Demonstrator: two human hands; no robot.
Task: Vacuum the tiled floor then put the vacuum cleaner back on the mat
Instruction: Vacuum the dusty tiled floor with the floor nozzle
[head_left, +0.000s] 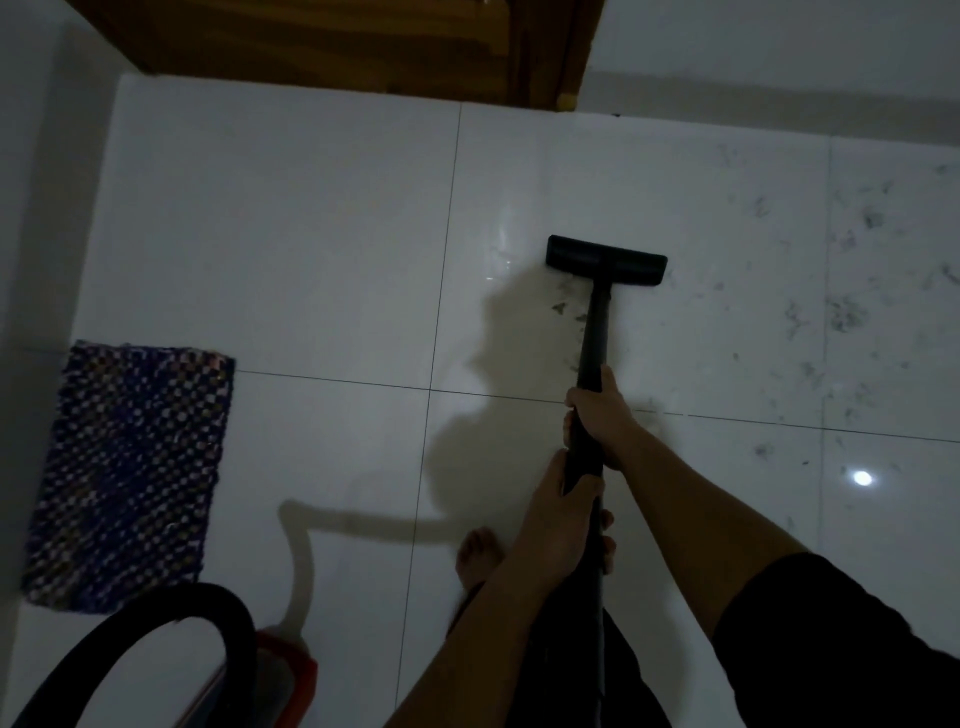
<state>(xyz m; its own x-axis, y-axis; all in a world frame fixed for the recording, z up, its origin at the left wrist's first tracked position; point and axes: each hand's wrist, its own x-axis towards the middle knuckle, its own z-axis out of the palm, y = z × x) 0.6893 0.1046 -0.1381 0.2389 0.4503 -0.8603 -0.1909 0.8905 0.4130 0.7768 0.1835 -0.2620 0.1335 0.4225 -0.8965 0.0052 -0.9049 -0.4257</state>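
The head view is dim, and much of it is cut off or hard to read. Only a small red part of the vacuum cleaner (290, 670) shows, at the bottom edge on the left. It appears to sit on bare tile near the near corner of the mat (130, 478), not on it. A black hose (236, 618) loops in front of it and runs out of the picture. The lower part of the black tube (597, 332) merges with dark clothing, so I cannot see where it joins the hose.

The right hand (602, 421) grips the tube higher up, with the fingers curled round it and the thumb lying along the top. The left hand (558, 512) holds the tube just below, also wrapped round it. Its fingertips (608, 543) show on the tube's far side. One bare foot (478, 556) shows beside the left forearm, partly hidden by it.

The floor head (607, 260) lies flat on the tiled floor (311, 234), which is glossy white with thin dark joints. Grey dust and hair (847, 312) are scattered over the tiles to the right, and a few bits lie just behind the head. A bright lamp reflection (862, 477) sits on a tile at the right. The person's shadow falls left of the tube.

The woven blue and white mat lies along the left wall (31, 208). A brown wooden door (363, 41) stands at the top, its upper part cut off.
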